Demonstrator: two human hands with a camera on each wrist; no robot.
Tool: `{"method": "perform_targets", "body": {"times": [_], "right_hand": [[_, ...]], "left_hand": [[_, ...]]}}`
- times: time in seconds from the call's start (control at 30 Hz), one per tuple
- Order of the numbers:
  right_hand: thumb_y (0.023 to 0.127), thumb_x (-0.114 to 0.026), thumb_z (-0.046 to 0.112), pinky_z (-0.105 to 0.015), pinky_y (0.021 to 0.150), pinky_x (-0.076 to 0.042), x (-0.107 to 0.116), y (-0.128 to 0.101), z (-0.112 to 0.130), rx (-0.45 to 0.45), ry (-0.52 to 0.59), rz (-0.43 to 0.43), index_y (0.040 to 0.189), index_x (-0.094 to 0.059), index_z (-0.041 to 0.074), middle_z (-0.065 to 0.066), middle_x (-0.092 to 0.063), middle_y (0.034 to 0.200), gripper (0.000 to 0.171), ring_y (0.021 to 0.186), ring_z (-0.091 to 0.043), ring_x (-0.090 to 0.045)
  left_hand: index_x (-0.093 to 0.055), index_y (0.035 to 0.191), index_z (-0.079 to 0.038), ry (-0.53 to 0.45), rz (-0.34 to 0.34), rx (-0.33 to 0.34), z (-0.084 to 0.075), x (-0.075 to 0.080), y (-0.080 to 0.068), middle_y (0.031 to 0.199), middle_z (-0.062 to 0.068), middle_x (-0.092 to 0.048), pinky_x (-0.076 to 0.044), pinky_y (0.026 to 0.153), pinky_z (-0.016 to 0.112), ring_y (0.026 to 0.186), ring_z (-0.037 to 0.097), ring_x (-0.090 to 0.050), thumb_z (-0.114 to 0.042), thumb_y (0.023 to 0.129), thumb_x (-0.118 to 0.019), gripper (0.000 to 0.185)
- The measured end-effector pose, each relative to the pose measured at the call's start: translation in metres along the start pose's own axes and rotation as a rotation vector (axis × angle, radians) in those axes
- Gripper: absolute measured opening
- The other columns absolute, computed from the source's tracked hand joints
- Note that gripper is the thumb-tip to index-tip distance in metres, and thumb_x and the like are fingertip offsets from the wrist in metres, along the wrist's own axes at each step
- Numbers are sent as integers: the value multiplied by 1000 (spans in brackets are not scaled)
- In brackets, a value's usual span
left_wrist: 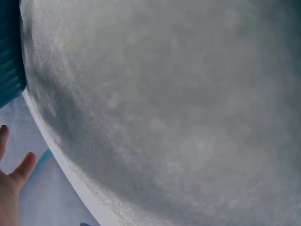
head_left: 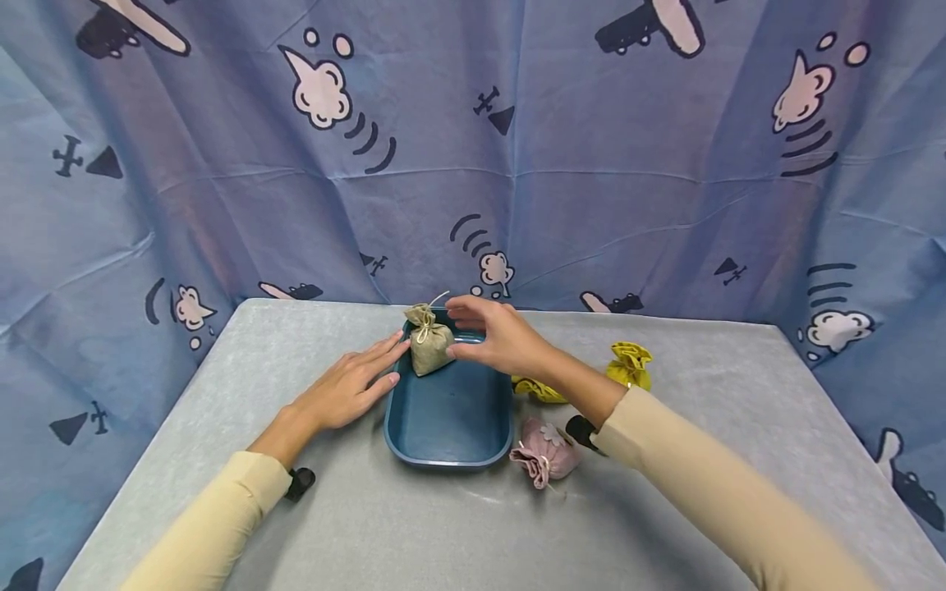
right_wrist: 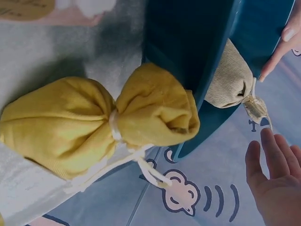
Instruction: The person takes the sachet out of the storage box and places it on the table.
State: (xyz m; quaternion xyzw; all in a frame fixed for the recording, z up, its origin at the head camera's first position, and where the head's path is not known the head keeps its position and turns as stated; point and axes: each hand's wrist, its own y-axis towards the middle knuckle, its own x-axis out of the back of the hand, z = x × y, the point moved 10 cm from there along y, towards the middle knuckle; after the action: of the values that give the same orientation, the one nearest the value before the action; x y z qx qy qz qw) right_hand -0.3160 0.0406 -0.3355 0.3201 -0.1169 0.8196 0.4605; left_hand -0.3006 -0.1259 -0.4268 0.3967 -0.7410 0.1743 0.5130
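Head view: right hand (head_left: 497,335) spread loosely just beside beige pouch (head_left: 430,345), fingers relaxed, gripping nothing; contact with pouch not discernible. Pouch stood upright in far left corner of blue tray (head_left: 451,447). Left hand (head_left: 347,387) lay flat on grey table (head_left: 222,394), fingers straight, against tray's left rim. Pink pouch (head_left: 543,454) rested just beside tray's near right corner; yellow pouches (head_left: 630,365) lay right of tray, partly hidden behind right forearm. Patterned blue cloth (head_left: 222,189) hung behind table.
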Motion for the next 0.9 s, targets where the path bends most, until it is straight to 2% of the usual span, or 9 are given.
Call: {"method": "perform_targets", "body": {"times": [0.17,0.4,0.73,0.9], "right_hand": [[87,-79,13,-38,101,-48,-4,10,-5,-12,-25,1,142,-50,1,-17,-57,140,63,127,-30,-57],[88,-77,10,-47,103,-46,-10,21,-8,2,-17,9,141,-50,-1,-20,-56,139,61,127,-34,-56],[89,-77,13,-42,101,-48,-14,32,-12,-29,-80,15,142,-49,1,-19,-57,139,62,125,-32,-58],[90,-76,14,-44,101,-48,-20,38,-13,-38,-66,35,143,-47,1,-19,-56,140,62,126,-32,-57]], "left_hand": [[-30,158,-21,-4,-12,-9,-1,3,0,164,1,-22,-35,108,56,147,21,-30,-41,108,-38,54],[-30,158,-21,4,-8,-16,-2,2,0,165,1,-22,-35,107,57,147,23,-30,-42,108,-36,55],[-30,158,-21,-5,-11,-18,-3,2,0,164,0,-22,-36,107,56,146,21,-30,-35,108,-41,53],[-30,158,-21,-6,-9,-14,-2,2,0,164,0,-22,-36,107,56,147,20,-30,-39,108,-38,54]]}}
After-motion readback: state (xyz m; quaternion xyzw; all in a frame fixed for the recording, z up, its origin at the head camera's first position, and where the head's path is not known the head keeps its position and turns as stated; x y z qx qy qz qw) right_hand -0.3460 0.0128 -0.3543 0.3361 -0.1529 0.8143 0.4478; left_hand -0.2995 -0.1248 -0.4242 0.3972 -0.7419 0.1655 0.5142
